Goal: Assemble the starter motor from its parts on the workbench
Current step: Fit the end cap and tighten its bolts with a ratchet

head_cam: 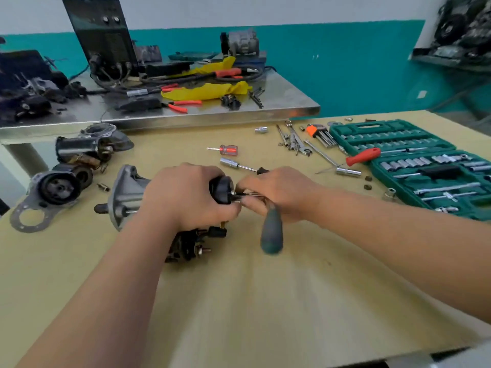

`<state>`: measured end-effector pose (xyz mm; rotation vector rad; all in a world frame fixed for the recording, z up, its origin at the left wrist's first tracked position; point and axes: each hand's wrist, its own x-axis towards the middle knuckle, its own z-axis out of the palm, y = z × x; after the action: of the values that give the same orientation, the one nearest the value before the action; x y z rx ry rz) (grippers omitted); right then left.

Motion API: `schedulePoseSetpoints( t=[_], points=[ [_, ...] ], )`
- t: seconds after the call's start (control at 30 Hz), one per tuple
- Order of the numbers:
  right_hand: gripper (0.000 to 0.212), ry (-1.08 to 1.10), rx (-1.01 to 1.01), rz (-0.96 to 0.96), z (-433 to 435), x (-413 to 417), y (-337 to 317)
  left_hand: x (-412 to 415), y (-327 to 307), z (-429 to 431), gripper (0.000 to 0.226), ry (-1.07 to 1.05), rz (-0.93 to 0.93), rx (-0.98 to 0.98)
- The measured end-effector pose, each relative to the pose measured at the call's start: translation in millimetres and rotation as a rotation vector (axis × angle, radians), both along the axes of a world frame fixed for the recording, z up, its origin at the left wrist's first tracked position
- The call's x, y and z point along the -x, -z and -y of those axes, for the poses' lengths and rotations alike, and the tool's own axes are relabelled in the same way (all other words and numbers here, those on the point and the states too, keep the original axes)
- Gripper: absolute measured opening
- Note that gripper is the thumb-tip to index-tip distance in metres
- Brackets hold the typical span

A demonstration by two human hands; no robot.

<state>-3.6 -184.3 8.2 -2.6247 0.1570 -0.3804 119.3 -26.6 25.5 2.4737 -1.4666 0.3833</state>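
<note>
On one workbench point(265, 301), left fingers point(229, 211) grip one starter motor point(127, 193), right fingers point(252, 205) pinch one screwdriver point(271, 232).

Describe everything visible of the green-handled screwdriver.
The screwdriver has a dark green grip, motion-blurred, sticking out below the right hand toward the camera. Its thin metal shaft runs under that hand's curled fingers, leftward to the black end cap of the starter motor. The tip's seating is hidden.
</note>
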Motion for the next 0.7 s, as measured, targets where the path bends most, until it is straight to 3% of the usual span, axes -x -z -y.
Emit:
schedulePoseSetpoints(
  t=[0.1, 0.13, 0.17, 0.23, 0.27, 0.3, 0.37, 0.43, 0.47, 0.5, 0.53, 0.6, 0.63, 0.67, 0.7],
  points=[
    [0.048, 0.269, -0.856, -0.316, -3, -15, -5, 0, 2, -2, 0.054, -0.008, 0.002, -0.002],
    [0.05, 0.303, -0.966, -0.36, -4, -15, -6, 2, 2, -4, 0.055, -0.015, -0.007, -0.002],
    [0.05, 0.273, -0.853, -0.305, -1, -14, -1, 3, 3, -4, 0.055, -0.011, -0.01, -0.006],
    [0.043, 0.086, -0.163, -0.014, -4, -3, 1, 4, 2, -4, 0.055, -0.009, -0.005, -0.009],
    [0.04, 0.039, 0.033, 0.062, -5, 3, 0, 4, 2, -5, 0.054, -0.015, -0.009, -0.01],
    [0.04, 0.001, 0.093, 0.05, -3, 5, 5, 4, 2, -5, 0.053, -0.019, -0.011, -0.014],
    [0.039, 0.085, -0.304, -0.143, -7, -1, 8, 4, 3, -5, 0.05, -0.019, -0.006, -0.046],
    [0.056, 0.265, -0.844, -0.365, -6, -14, 7, 3, 3, -6, 0.05, -0.02, -0.004, -0.049],
    [0.063, 0.319, -0.982, -0.423, -7, -14, 6, 3, 3, -7, 0.05, -0.017, -0.012, -0.049],
    [0.065, 0.333, -0.908, -0.382, -5, -13, 10, 4, 4, -7, 0.05, -0.008, -0.018, -0.056],
    [0.063, 0.291, -0.654, -0.271, -2, -13, 14, 4, 4, -7, 0.048, -0.002, -0.017, -0.062],
    [0.053, 0.093, 0.08, 0.0, -3, 0, 10, 4, 4, -8, 0.043, -0.002, -0.017, -0.056],
    [0.046, 0.045, 0.21, 0.065, -2, 1, 12, 4, 4, -7, 0.042, -0.004, -0.021, -0.039],
    [0.039, 0.025, 0.135, 0.078, -3, 0, 17, 3, 3, -7, 0.043, -0.014, -0.023, -0.025],
    [0.034, 0.053, -0.114, 0.013, -6, -4, 16, 3, 3, -8, 0.044, -0.026, -0.02, -0.024]
  ],
)
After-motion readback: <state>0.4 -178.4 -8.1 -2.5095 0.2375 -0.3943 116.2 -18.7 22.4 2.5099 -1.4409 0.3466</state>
